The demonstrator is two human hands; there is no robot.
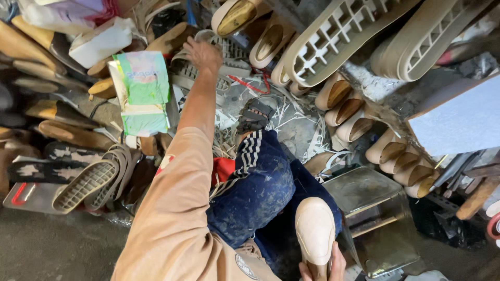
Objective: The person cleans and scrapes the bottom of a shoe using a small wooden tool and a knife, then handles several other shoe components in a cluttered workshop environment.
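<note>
Right hand (325, 265) grips a beige shoe (315, 229); left hand (202, 52) touches grey soles (208, 70).

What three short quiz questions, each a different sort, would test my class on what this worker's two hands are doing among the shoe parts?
1. True or false: the left hand reaches out to the pale grid soles in the heap.
2. What does the right hand grip? A) beige shoe B) green packet C) glass box
3. Fill in: the beige shoe rests over the ___ trouser leg.

Key: 1 true; 2 A; 3 blue
</note>
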